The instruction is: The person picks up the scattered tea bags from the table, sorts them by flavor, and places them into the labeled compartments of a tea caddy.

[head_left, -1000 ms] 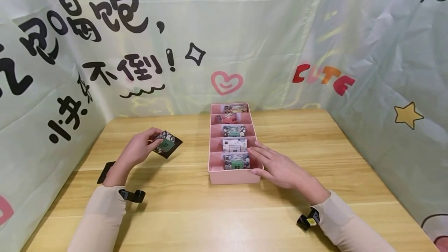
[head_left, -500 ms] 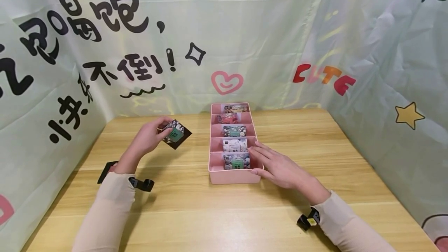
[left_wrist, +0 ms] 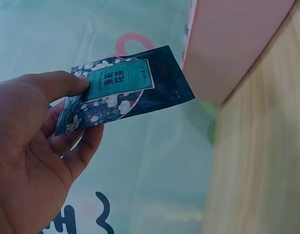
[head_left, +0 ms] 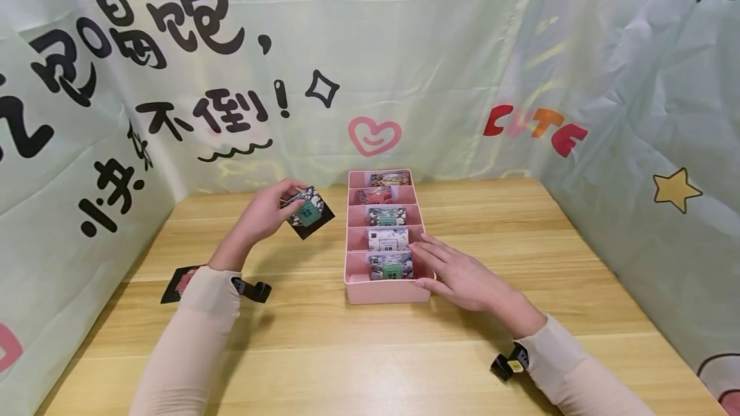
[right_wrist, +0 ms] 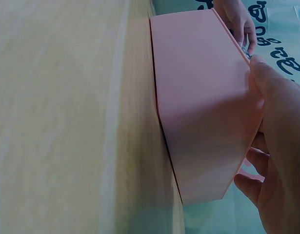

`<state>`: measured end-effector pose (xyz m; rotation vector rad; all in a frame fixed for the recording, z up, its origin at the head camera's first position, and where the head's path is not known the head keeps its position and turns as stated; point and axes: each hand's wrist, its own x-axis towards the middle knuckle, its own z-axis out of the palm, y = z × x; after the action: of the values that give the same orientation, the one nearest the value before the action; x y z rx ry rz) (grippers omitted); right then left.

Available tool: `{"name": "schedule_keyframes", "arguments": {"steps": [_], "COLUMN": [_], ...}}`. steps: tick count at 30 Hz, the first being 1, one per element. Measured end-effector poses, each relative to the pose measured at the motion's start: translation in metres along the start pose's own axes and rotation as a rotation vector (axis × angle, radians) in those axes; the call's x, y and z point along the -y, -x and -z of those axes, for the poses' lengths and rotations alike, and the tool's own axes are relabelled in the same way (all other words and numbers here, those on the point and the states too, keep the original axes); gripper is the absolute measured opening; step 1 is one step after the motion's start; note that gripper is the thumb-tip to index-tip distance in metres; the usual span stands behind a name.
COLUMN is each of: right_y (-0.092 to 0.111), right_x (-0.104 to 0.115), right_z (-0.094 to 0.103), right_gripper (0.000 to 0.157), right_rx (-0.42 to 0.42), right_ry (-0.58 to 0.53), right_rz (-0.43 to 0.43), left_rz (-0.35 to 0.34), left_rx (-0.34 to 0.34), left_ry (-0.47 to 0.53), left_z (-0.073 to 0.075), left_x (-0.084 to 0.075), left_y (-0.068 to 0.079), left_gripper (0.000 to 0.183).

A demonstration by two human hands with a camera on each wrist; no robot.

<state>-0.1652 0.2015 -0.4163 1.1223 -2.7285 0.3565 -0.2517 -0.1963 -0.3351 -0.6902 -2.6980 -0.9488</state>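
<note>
A dark flower-printed sachet (head_left: 306, 212) with a teal label is pinched between the thumb and fingers of my left hand (head_left: 267, 210). In the left wrist view the sachet (left_wrist: 120, 90) is tilted, and the thumb presses on its label. It is held above the table, left of a long pink compartment box (head_left: 388, 293), apart from it. Each of the box's several compartments has sachets standing in it. My right hand (head_left: 462, 278) rests on the box's right rim near the front corner, fingers extended over the edge. The right wrist view shows the box's pink wall (right_wrist: 203, 97) beside that hand.
Another dark packet (head_left: 172, 287) with a reddish part lies on the table at the left, partly hidden behind the left forearm. A printed cloth (head_left: 439, 50) hangs behind the wooden table (head_left: 358, 364) and along both sides.
My left hand has moved right and away from me with the sachet, closer to the pink box. More of the packet on the table shows. The right hand has stayed in place.
</note>
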Motion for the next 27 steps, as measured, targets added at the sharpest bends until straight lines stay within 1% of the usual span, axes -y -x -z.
{"name": "schedule_keyframes", "arguments": {"steps": [7,11,19,23,27], "right_y": [0.0,0.0,0.001,0.001,0.001], "right_x": [0.0,0.0,0.0,-0.001,-0.001], "right_z": [0.0,0.0,0.0,0.0,-0.001], "right_gripper": [0.069,0.068,0.068,0.068,0.068], "right_rx": [0.011,0.005,-0.005,-0.013,-0.011], "right_ry": [-0.01,-0.006,-0.001,0.004,0.008], "right_rz": [-0.016,-0.01,-0.005,0.005,0.009], "left_rz": [0.006,0.01,-0.018,-0.031,-0.036], "left_rx": [0.016,0.027,0.03,0.042,0.059], "left_ry": [0.024,0.035,0.068,0.091,0.086], "left_z": [-0.002,-0.004,-0.014,-0.02,-0.026], "left_x": [-0.01,-0.014,-0.022,-0.028,-0.034], "left_y": [-0.01,-0.017,-0.033,-0.041,-0.048], "left_gripper": [0.03,0.03,0.029,0.029,0.029]}}
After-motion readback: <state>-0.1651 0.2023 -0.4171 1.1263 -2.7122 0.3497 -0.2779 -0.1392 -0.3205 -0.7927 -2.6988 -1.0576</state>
